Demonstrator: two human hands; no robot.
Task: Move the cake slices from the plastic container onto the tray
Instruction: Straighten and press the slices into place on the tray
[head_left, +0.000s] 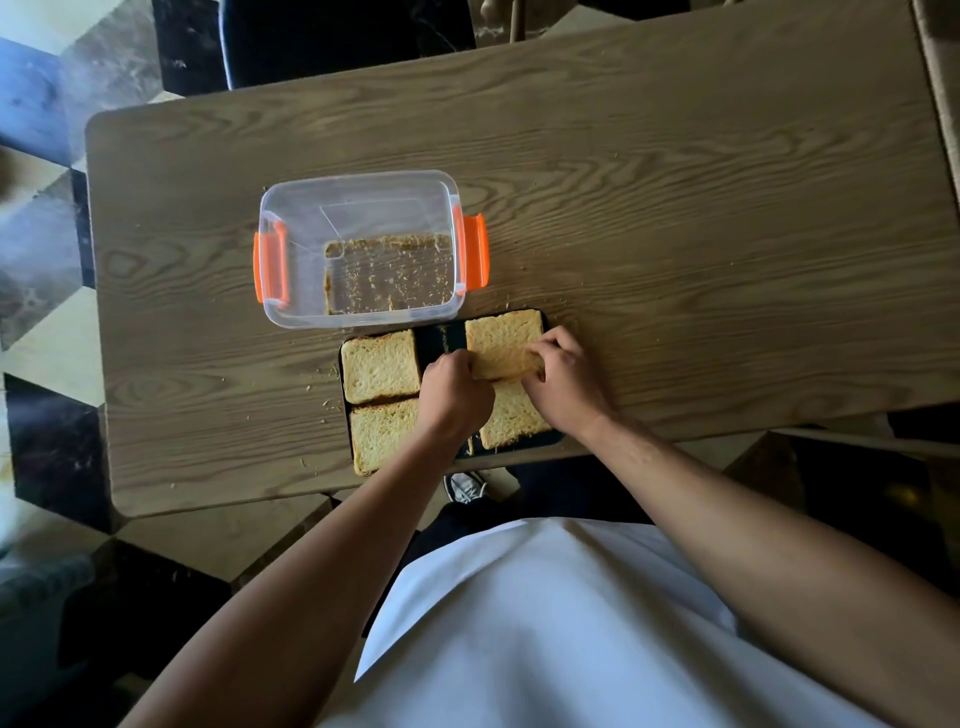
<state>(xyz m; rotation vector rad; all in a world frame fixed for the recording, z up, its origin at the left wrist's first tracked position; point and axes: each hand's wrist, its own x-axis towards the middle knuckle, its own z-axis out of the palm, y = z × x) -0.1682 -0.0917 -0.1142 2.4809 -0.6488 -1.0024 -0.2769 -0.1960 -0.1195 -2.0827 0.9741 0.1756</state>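
Note:
A dark tray (435, 338) lies at the table's near edge with several square yellow cake slices on it. My left hand (451, 391) and my right hand (562, 378) both pinch the near edge of the far-right slice (503, 338), which rests on the tray. Another slice (379, 365) lies far left, one (382, 434) near left, and one (513, 415) near right, partly hidden by my hands. The clear plastic container (291, 291) with orange clips stands just beyond the tray. It holds only crumbs.
The wooden table (701, 234) stretches far to the right and back. Crumbs are scattered left of the tray. A dark chair (337, 41) stands beyond the far edge. The tiled floor shows at the left.

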